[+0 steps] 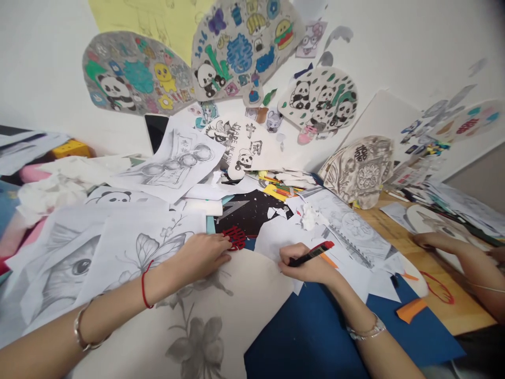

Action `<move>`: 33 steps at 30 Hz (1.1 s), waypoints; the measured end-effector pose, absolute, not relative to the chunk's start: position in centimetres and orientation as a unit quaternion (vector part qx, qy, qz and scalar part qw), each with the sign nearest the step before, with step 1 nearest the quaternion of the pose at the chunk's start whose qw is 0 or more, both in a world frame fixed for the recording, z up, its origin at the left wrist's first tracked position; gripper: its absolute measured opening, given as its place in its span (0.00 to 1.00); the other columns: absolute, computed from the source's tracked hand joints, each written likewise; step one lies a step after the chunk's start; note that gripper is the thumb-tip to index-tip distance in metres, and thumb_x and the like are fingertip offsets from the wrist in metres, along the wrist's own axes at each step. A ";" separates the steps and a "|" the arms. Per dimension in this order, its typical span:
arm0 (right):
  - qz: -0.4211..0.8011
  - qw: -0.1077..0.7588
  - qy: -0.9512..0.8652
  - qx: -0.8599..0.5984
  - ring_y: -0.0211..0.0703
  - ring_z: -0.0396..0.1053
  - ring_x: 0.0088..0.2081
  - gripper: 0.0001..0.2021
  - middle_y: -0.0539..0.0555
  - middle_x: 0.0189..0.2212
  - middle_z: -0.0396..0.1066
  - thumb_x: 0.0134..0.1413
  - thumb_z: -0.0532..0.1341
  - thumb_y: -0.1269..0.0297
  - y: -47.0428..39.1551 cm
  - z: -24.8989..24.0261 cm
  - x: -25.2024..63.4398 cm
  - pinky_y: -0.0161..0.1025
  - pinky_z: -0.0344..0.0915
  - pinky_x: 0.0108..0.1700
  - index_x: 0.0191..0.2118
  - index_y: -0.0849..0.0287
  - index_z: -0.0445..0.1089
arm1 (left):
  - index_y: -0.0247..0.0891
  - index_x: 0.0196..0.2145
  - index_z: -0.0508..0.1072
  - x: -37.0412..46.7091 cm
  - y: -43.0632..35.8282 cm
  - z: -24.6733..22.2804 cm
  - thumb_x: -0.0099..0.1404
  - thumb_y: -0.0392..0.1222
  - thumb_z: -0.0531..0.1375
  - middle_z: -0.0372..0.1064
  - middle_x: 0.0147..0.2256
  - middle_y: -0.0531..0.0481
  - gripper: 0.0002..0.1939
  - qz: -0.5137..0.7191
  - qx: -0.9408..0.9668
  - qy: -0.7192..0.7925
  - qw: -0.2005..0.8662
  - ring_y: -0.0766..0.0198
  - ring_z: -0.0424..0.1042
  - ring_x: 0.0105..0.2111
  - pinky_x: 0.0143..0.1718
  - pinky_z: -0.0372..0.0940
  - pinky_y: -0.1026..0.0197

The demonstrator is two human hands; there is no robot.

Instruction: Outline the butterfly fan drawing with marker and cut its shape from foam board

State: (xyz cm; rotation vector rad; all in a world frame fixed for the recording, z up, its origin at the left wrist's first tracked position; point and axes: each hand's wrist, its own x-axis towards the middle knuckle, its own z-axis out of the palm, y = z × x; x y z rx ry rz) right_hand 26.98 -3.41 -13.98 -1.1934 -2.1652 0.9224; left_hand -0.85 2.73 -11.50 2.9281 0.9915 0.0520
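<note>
My right hand (pixel 302 263) is closed around a black marker (pixel 311 254) with a red end. Its lower fingers rest at the upper right edge of a pale fan-shaped sheet (pixel 252 300). Grey shaded flowers (pixel 199 337) cover part of that sheet. My left hand (pixel 203 255) lies over the sheet's top edge, fingers stretched forward. Its fingertips touch or nearly touch a red double-happiness paper cutout (pixel 236 238). The marker's writing tip is hidden by my right hand.
Pencil drawings (pixel 145 237) spread at the left, tissues (pixel 51 184) behind them. Decorated panda fans (pixel 240 52) stand against the wall. A spiral sketchbook (pixel 351 237), a blue board (pixel 303 331) and an orange scrap (pixel 411 310) lie at right. Another person's hand (pixel 453 247) rests on the wooden table (pixel 465 310).
</note>
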 end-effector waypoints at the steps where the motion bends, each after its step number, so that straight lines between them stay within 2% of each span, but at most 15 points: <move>1: 0.349 0.251 -0.792 -0.433 0.30 0.49 0.22 0.13 0.44 0.18 0.51 0.49 0.57 0.71 -3.6 -13.9 26.9 0.31 0.48 0.25 0.20 0.59 0.51 | 0.40 0.36 0.69 -0.8 2.7 -11.5 0.67 0.43 0.52 0.72 0.37 0.51 0.08 0.016 0.947 0.320 0.026 0.57 0.72 0.36 0.28 0.61 0.60; 3: 0.381 0.232 -0.794 -0.414 0.30 0.51 0.23 0.13 0.45 0.19 0.54 0.50 0.57 0.70 -4.0 -13.8 26.4 0.31 0.49 0.25 0.20 0.59 0.52 | 0.40 0.37 0.70 -0.8 2.7 -11.7 0.67 0.42 0.52 0.72 0.37 0.50 0.08 0.016 0.947 0.320 0.026 0.56 0.72 0.36 0.28 0.61 0.59; 7: 0.433 0.169 -0.790 -0.399 0.30 0.49 0.22 0.14 0.44 0.18 0.52 0.47 0.58 0.72 -4.4 -13.8 25.6 0.30 0.47 0.24 0.19 0.59 0.50 | 0.39 0.37 0.70 -0.8 2.8 -11.9 0.67 0.42 0.52 0.72 0.38 0.49 0.09 0.016 0.947 0.321 0.023 0.55 0.72 0.37 0.30 0.63 0.58; 11: 0.433 0.185 -0.778 -0.415 0.30 0.51 0.23 0.13 0.44 0.19 0.53 0.49 0.57 0.71 -4.2 -13.8 25.8 0.30 0.48 0.24 0.21 0.59 0.52 | 0.39 0.39 0.71 -0.8 2.8 -11.8 0.67 0.42 0.52 0.72 0.41 0.48 0.09 0.018 0.947 0.320 0.034 0.54 0.72 0.41 0.34 0.65 0.57; 16: 0.399 0.196 -0.795 -0.412 0.29 0.47 0.23 0.14 0.43 0.18 0.49 0.45 0.55 0.75 -4.0 -13.9 26.3 0.31 0.46 0.24 0.19 0.59 0.47 | 0.40 0.42 0.71 -0.8 2.8 -11.5 0.67 0.41 0.53 0.72 0.41 0.49 0.09 0.019 0.945 0.324 0.041 0.56 0.72 0.39 0.33 0.66 0.57; 20: 0.412 0.193 -0.792 -0.406 0.29 0.46 0.22 0.14 0.43 0.18 0.48 0.43 0.55 0.77 -4.2 -13.9 26.3 0.31 0.45 0.24 0.19 0.59 0.47 | 0.40 0.42 0.72 -0.8 2.9 -11.9 0.67 0.42 0.53 0.72 0.43 0.48 0.10 0.025 0.949 0.312 0.040 0.55 0.72 0.41 0.36 0.66 0.57; 26: 0.420 0.193 -0.775 -0.431 0.29 0.50 0.22 0.14 0.44 0.18 0.52 0.46 0.57 0.72 -4.3 -14.0 26.3 0.30 0.46 0.23 0.19 0.59 0.50 | 0.40 0.42 0.73 -0.8 3.0 -12.2 0.68 0.42 0.52 0.71 0.47 0.47 0.12 0.034 0.950 0.308 0.032 0.55 0.71 0.45 0.38 0.67 0.56; 33: 0.419 0.210 -0.779 -0.416 0.29 0.50 0.22 0.14 0.44 0.18 0.52 0.47 0.59 0.71 -4.7 -13.8 26.1 0.30 0.48 0.24 0.19 0.59 0.51 | 0.39 0.44 0.73 -0.9 2.9 -12.1 0.67 0.42 0.52 0.69 0.50 0.46 0.12 0.027 0.950 0.310 0.031 0.53 0.69 0.48 0.40 0.68 0.55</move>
